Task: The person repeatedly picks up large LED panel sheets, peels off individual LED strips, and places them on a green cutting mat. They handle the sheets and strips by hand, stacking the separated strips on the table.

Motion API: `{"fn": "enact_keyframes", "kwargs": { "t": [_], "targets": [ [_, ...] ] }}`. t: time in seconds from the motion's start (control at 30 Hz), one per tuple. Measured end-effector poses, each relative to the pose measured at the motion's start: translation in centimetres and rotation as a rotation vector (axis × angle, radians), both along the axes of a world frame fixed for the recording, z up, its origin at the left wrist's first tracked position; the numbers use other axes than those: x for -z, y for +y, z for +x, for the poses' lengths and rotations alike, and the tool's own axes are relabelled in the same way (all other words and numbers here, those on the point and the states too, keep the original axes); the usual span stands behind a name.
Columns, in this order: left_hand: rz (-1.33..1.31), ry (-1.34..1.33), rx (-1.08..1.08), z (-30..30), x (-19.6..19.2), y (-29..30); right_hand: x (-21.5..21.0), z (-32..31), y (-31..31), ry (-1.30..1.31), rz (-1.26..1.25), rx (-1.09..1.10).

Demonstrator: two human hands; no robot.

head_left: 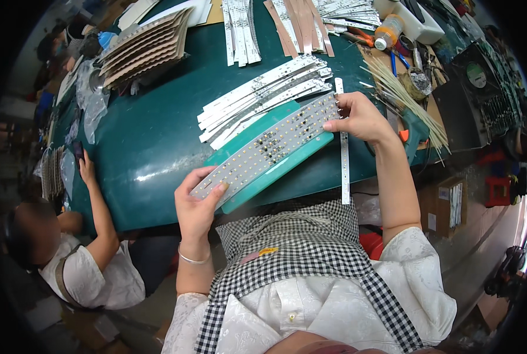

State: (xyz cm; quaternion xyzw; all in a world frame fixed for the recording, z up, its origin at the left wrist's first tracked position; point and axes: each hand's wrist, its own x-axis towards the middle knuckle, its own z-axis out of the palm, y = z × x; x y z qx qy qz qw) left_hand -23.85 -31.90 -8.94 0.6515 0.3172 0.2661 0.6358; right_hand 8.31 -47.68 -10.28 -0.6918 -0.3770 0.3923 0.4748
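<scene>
A grey LED circuit board panel [269,144], dotted with small yellowish LEDs and dark chips along its middle, is held slantwise between my two hands. My left hand [199,194] pinches its lower left end, thumb on top. At the upper right end my right hand [360,118] grips it with thumb and fingers. Beneath the panel lies a green flat fixture [316,144], partly covered by it. Just right of the panel, a narrow white LED strip [345,171] lies across the table edge. Behind the panel is a pile of white LED strips [257,94].
More strip bundles [240,29] lie at the back of the green table [145,177]. Corrugated brown sheets [145,50] stand at the far left. Thin sticks [408,100], a bottle [389,32] and tools crowd the right. A co-worker [92,259] sits at the left edge.
</scene>
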Motion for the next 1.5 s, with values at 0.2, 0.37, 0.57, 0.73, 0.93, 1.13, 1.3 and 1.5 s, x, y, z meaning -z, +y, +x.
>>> {"fn": "enact_keyframes", "kwargs": {
  "t": [0.2, 0.37, 0.57, 0.73, 0.93, 1.13, 1.3, 1.5],
  "targets": [
    [-0.071, 0.033, 0.013, 0.0, 0.7, 0.6, 0.7, 1.0, 0.1, -0.168, -0.066, -0.052],
    [0.123, 0.091, 0.033, -0.4, 0.7, -0.3, 0.8, 1.4, -0.1, -0.241, -0.052, -0.110],
    [0.050, 0.132, 0.068, 0.0, -0.1, 0.2, -2.3, -0.8, 0.4, -0.102, 0.220, 0.012],
    [0.382, 0.125, 0.029, -0.7, 0.3, -1.7, -1.8, -1.2, 0.3, -0.439, 0.123, -0.022],
    [0.636, 0.090, 0.010, -0.7, 1.2, -2.2, -0.6, -2.3, -0.9, -0.598, 0.326, 0.099],
    [0.971, 0.020, -0.008, -0.3, 1.5, -2.7, -0.3, -3.3, -1.3, -0.642, 0.384, 0.230],
    [1.115, -0.112, 0.039, 0.3, 2.5, -2.3, 1.2, -2.9, -1.2, -0.709, 0.496, 0.226],
    [1.015, -0.117, 0.043, 0.0, 3.0, -1.9, 0.8, -3.4, -0.8, -0.440, 0.377, 0.269]
  ]
}}
